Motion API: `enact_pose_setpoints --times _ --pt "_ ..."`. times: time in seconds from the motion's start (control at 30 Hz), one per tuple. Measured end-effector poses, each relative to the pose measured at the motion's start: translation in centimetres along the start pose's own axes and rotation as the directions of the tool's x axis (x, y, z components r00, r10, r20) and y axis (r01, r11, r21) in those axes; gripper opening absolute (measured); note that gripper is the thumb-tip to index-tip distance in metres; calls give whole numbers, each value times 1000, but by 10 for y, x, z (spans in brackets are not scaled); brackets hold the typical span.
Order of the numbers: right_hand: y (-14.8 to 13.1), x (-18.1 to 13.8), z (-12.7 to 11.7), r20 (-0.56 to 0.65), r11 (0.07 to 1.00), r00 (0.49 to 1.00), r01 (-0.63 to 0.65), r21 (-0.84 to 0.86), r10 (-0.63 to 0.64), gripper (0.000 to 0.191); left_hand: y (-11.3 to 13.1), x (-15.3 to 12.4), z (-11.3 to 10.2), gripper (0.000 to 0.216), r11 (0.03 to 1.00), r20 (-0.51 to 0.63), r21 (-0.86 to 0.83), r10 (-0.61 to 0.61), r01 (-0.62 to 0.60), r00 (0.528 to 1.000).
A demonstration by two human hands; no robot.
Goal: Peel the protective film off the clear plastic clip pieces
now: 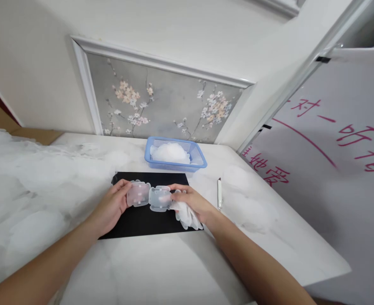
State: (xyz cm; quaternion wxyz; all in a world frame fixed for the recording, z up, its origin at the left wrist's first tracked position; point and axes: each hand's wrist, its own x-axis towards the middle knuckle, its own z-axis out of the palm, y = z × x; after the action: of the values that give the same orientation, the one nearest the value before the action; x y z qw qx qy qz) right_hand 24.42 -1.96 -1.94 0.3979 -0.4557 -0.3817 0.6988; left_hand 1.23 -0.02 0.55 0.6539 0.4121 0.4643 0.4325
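Note:
Two translucent, scallop-edged plastic pieces meet side by side above a black mat point(132, 224). My left hand point(118, 199) pinches the left translucent piece point(138, 194) at its outer edge. The right translucent piece point(160, 198) is gripped at its right side by my right hand point(193, 201). A bunch of similar whitish pieces point(187, 216) hangs below my right palm, over the mat's right edge. Whether the two front pieces are joined, I cannot tell.
Behind the mat stands a blue basket point(148, 159) holding a white, translucent heap point(170, 152). A white-handled, pen-like tool point(219, 194) lies to the right. Translucent white material point(40, 186) spreads across the table's left side. A whiteboard point(326, 190) with red writing borders the right.

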Motion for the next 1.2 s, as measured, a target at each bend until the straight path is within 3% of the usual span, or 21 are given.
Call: enact_pose_setpoints --times 0.13,0.27,0.33,0.4,0.53,0.6,0.63,0.7,0.77,0.8,0.87,0.9,0.97,1.03,1.2 --pt "-1 0 3 -116 978 977 165 -128 -180 35 3 -4 4 9 977 95 -155 -134 148 986" --pt "-1 -1 2 -173 857 906 282 -432 -386 40 5 -7 5 22 957 186 -185 -191 225 964" --pt "0 -2 2 -109 705 863 324 -631 -494 31 6 -8 4 27 957 206 -183 -189 227 960" --pt "2 -3 4 45 480 793 412 -774 -608 12 6 -9 5 29 957 220 -188 -180 223 959" --pt "10 -4 11 370 99 666 555 -826 -647 39 7 -11 8 30 950 248 -217 -167 223 954" --pt "14 -4 16 434 -8 638 557 -831 -635 40 7 -11 9 31 954 259 -203 -164 220 952" --pt "15 -4 18 444 -19 627 565 -825 -640 34 7 -11 9 32 960 263 -183 -162 214 951" --pt "16 -4 22 398 96 638 596 -797 -659 22 4 -9 8 37 982 242 -104 -131 160 961" --pt "15 -5 24 226 382 728 566 -730 -647 12 -1 -5 3 42 994 155 110 -19 2 988" --pt "13 -6 24 111 549 791 510 -662 -602 12 -4 -2 -1 42 955 112 279 74 -102 991" --pt "7 -8 23 -82 826 901 352 -440 -427 18 -10 6 -10 37 736 107 618 269 -276 957" --pt "4 -9 22 -127 910 937 274 -311 -325 23 -12 10 -15 34 607 151 724 326 -329 933" --pt "-1 -10 19 -128 986 980 139 -96 -151 34 -15 17 -23 31 436 233 816 352 -379 906" --pt "-3 -9 16 -88 999 995 41 11 -39 44 -15 21 -28 30 366 278 842 339 -398 899" --pt "-3 -6 11 -26 997 999 -28 74 30 46 -7 23 -27 19 244 303 886 337 -393 891"
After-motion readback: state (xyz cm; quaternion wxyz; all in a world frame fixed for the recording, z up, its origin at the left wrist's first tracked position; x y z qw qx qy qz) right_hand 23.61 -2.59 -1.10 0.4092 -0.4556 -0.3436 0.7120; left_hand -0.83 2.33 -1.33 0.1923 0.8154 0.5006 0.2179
